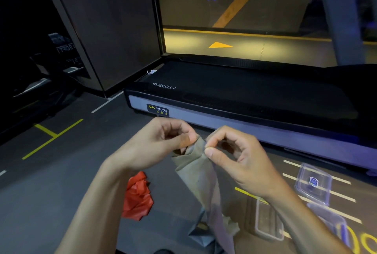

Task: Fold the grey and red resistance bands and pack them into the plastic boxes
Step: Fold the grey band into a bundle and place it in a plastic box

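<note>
The grey resistance band (195,174) is a thin, matt sheet held up off the floor, its top edge bunched and gathered between the left hand (163,141) and the right hand (230,155), whose fingers (210,152) pinch it. From there it hangs down in loose folds, its lower end crumpled on the dark floor. The red resistance band (137,197) lies in a crumpled heap on the floor, to the left of the grey one and apart from it. To the right, two clear plastic boxes sit on the floor: an open rectangular box (268,220) near the hanging band, and a second box (326,219) whose labelled lid (313,183) stands tilted up.
</note>
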Demonstrator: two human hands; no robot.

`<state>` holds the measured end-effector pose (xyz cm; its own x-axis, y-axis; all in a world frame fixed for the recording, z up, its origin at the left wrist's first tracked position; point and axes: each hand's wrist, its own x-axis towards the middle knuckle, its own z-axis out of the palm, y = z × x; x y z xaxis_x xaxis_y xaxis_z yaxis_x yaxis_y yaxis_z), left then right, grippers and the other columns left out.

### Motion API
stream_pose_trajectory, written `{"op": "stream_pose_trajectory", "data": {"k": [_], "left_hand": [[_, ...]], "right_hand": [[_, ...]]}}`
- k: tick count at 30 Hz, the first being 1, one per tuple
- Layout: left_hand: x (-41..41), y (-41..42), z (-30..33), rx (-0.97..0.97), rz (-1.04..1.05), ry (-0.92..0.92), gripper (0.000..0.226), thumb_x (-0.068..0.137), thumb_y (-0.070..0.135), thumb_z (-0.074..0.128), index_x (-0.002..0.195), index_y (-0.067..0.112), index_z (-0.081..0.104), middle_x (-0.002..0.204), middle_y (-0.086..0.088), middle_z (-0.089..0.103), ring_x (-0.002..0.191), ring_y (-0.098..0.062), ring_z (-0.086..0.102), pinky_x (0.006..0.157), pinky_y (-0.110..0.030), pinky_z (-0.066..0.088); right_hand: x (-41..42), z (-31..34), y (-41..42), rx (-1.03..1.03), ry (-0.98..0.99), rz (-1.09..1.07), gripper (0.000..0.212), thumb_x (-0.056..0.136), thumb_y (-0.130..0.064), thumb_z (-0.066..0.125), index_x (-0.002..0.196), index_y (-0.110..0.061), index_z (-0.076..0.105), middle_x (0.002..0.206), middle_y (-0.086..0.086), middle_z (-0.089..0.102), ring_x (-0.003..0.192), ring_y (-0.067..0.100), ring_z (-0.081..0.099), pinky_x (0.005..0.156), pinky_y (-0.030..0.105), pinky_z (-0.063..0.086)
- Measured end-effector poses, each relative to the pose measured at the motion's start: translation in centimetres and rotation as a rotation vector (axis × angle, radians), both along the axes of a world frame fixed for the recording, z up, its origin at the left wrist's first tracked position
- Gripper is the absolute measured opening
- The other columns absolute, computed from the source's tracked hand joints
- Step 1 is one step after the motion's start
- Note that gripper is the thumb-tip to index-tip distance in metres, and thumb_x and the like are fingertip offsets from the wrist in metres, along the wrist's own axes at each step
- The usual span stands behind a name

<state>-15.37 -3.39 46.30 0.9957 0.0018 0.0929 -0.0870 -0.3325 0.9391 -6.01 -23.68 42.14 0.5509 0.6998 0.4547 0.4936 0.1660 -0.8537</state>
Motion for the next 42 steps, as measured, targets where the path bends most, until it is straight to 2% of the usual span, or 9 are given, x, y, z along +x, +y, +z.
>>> {"op": "stream_pose_trajectory", "data": {"k": [4, 8, 11, 13, 19, 34, 42], "left_hand": [[0.05, -0.04, -0.18, 0.037, -0.062, 0.026, 0.026, 0.103, 0.024, 0.058, 0.096, 0.001, 0.066, 0.078, -0.006, 0.057, 0.072, -0.019, 0.046, 0.067, -0.029, 0.04], [0.05, -0.02, -0.2, 0.042, -0.072, 0.04, 0.032, 0.101, 0.029, 0.055, 0.098, -0.002, 0.063, 0.082, -0.014, 0.056, 0.076, -0.024, 0.044, 0.072, -0.042, 0.036], [0.08, -0.05, -0.27, 0.033, -0.097, 0.063, 0.033, 0.102, 0.027, 0.053, 0.1, -0.004, 0.062, 0.087, -0.026, 0.059, 0.08, -0.027, 0.05, 0.076, -0.045, 0.041], [0.15, -0.05, -0.31, 0.02, -0.103, 0.065, 0.03, 0.101, 0.026, 0.053, 0.099, -0.003, 0.063, 0.089, -0.023, 0.063, 0.082, -0.027, 0.056, 0.077, -0.041, 0.047], [0.2, 0.1, -0.41, 0.007, -0.104, 0.039, 0.025, 0.102, 0.022, 0.054, 0.099, 0.0, 0.065, 0.093, -0.03, 0.064, 0.083, -0.026, 0.063, 0.078, -0.038, 0.053], [0.13, -0.21, -0.3, 0.014, -0.096, 0.025, 0.027, 0.1, 0.021, 0.056, 0.1, -0.005, 0.064, 0.091, -0.033, 0.062, 0.08, -0.026, 0.059, 0.077, -0.036, 0.051], [0.1, -0.3, -0.14, 0.009, -0.101, 0.046, 0.028, 0.102, 0.021, 0.056, 0.1, -0.006, 0.064, 0.086, -0.031, 0.06, 0.078, -0.024, 0.057, 0.077, -0.035, 0.05]], "right_hand": [[0.05, 0.23, -0.32, -0.025, -0.015, -0.012, 0.009, 0.094, -0.005, 0.071, 0.091, -0.013, 0.068, 0.098, -0.002, 0.072, 0.114, 0.022, 0.067, 0.1, 0.045, 0.05], [-0.09, 0.52, -0.36, -0.033, -0.047, 0.0, 0.008, 0.094, -0.007, 0.07, 0.091, -0.013, 0.067, 0.098, -0.003, 0.071, 0.116, 0.024, 0.066, 0.1, 0.048, 0.05], [-0.06, 0.63, -0.28, -0.059, -0.089, -0.004, 0.009, 0.094, -0.007, 0.07, 0.09, -0.014, 0.067, 0.097, -0.003, 0.07, 0.115, 0.024, 0.066, 0.098, 0.05, 0.049], [-0.05, 0.61, -0.22, -0.063, -0.098, -0.01, 0.009, 0.094, -0.007, 0.07, 0.091, -0.014, 0.066, 0.097, -0.003, 0.069, 0.112, 0.024, 0.066, 0.096, 0.051, 0.05], [0.1, 0.43, -0.14, -0.05, -0.087, -0.022, 0.008, 0.094, -0.01, 0.068, 0.091, -0.017, 0.066, 0.093, 0.002, 0.069, 0.092, 0.028, 0.066, 0.083, 0.056, 0.049], [-0.12, 0.54, 0.04, -0.061, -0.095, -0.012, 0.01, 0.092, -0.009, 0.068, 0.088, -0.017, 0.064, 0.088, -0.003, 0.066, 0.086, 0.022, 0.064, 0.081, 0.039, 0.053], [-0.09, 0.64, 0.04, -0.076, -0.099, -0.002, 0.014, 0.092, -0.004, 0.069, 0.088, -0.016, 0.064, 0.088, -0.003, 0.066, 0.087, 0.023, 0.065, 0.083, 0.037, 0.053]]}}
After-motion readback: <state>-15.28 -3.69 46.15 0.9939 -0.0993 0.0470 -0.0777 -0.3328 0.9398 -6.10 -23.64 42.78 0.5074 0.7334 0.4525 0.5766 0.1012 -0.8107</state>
